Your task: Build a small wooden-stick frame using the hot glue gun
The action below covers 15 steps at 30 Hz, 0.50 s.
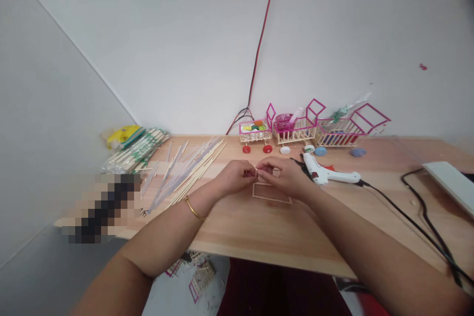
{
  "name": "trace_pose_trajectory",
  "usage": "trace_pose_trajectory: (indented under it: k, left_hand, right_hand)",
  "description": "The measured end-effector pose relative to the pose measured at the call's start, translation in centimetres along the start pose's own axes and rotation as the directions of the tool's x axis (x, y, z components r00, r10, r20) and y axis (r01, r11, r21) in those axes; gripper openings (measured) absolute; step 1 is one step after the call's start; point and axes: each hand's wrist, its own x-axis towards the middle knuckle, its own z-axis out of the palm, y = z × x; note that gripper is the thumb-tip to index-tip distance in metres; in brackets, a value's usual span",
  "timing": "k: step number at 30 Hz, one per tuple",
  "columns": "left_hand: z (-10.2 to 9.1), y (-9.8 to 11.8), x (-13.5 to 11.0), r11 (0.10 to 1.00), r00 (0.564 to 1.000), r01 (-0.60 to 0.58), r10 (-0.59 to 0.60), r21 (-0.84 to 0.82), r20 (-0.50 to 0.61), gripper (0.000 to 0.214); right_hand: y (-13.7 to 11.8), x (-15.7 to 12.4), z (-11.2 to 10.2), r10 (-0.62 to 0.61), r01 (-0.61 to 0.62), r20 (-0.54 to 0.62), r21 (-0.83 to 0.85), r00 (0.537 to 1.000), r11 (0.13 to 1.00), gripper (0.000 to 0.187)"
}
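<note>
My left hand (pixel 237 177) and my right hand (pixel 281 176) meet above the middle of the table, both with fingers pinched together. At their fingertips is a small pale bit, too small to make out. Just below the fingers is a rectangular frame of thin wooden sticks (pixel 272 200), partly covered by my right hand. A white glue gun (pixel 333 176) lies to the right of that hand, its black cord running right. Left of my left hand, loose wooden sticks (pixel 198 173) and translucent glue sticks (pixel 163 191) are spread out.
Three small stick carts with bottle-cap wheels stand along the wall: a small one (pixel 255 137), a middle one (pixel 296 133) and a larger one (pixel 338 138). Packaged sticks (pixel 142 150) lie at left. A white device (pixel 450 182) sits at right. More stick pieces (pixel 203 277) lie below the table.
</note>
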Motion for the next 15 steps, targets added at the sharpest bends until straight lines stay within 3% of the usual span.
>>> trace_pose_trajectory:
  k: [4,10,15]
  left_hand:
    - [-0.1,0.0,0.1,0.999,0.999,0.033,-0.033,-0.01,0.022,0.008]
    - [0.0,0.1,0.1,0.998,0.999,0.05,-0.049,-0.047,0.014,0.009]
    - [0.2,-0.3,0.1,0.998,0.999,0.042,-0.041,-0.044,0.015,0.008]
  right_hand:
    - [1.0,0.1,-0.3,-0.004,-0.005,-0.085,-0.108,0.996,0.994,0.012]
    - [1.5,0.0,1.1,0.086,-0.079,-0.003,-0.44,0.996,0.895,0.013]
    - [0.8,0.0,1.6,0.176,-0.127,0.04,-0.537,0.984,0.834,0.019]
